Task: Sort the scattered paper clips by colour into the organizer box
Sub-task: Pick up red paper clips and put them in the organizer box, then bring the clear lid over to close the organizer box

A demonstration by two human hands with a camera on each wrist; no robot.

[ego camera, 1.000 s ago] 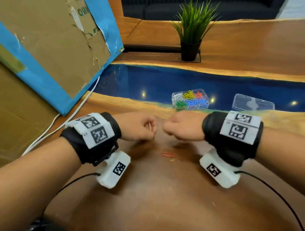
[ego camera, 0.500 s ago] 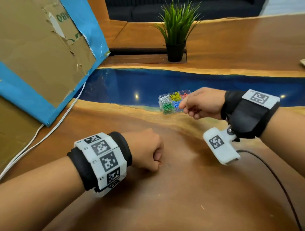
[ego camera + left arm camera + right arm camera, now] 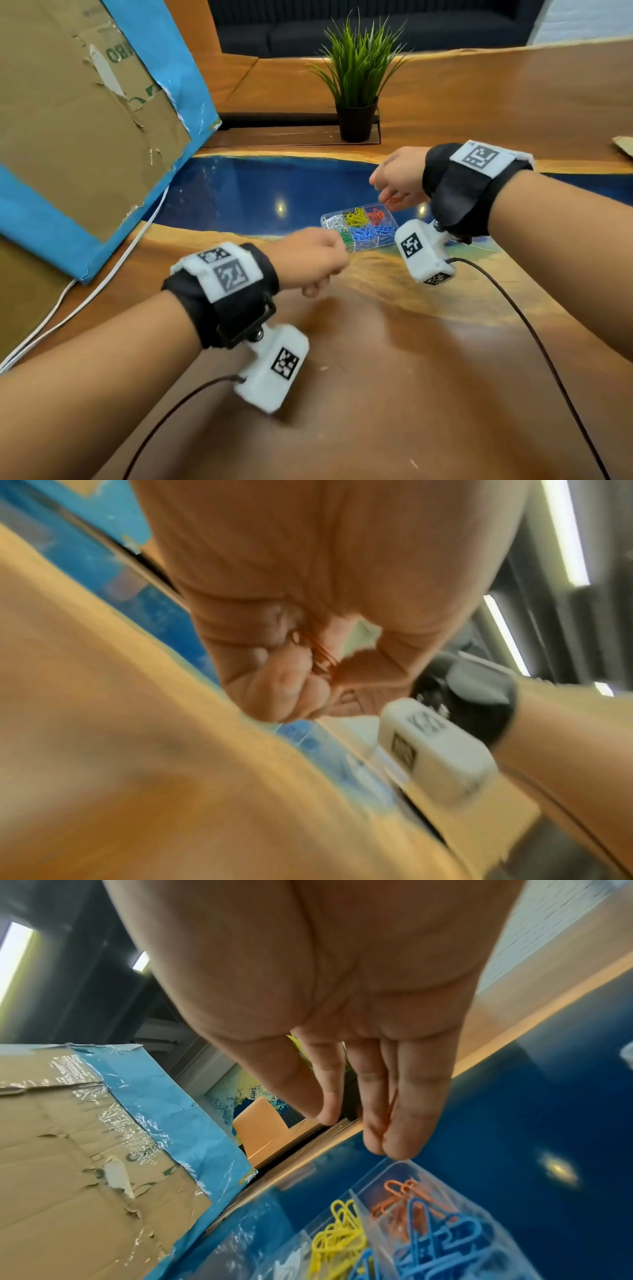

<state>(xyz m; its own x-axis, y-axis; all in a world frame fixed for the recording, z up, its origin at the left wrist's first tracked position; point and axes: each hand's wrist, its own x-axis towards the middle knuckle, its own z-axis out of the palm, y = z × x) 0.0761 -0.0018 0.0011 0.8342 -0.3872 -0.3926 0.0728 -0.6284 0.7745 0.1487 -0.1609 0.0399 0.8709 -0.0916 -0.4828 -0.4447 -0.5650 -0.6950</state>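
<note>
The clear organizer box (image 3: 371,247) lies on the blue strip of the table, with white, yellow, orange, green and blue clips in separate compartments. My right hand (image 3: 387,195) hovers over its far right corner, above the orange clips (image 3: 400,1196). Its fingers (image 3: 411,1123) point down with an orange paper clip (image 3: 386,1118) pinched between them. My left hand (image 3: 325,270) is a loose fist just in front of the box's near left corner. In the left wrist view its curled fingers (image 3: 284,685) hold another orange paper clip (image 3: 323,656).
A large cardboard box edged in blue tape (image 3: 85,137) leans at the left, with a white cable (image 3: 102,274) running under it. A potted plant (image 3: 356,123) stands behind the blue strip. Black wrist cables (image 3: 513,308) trail over the brown tabletop.
My left hand came down on the orange clip on the table, closed on it and rose toward the box. My right hand moved from the middle out to above the orange compartment.
</note>
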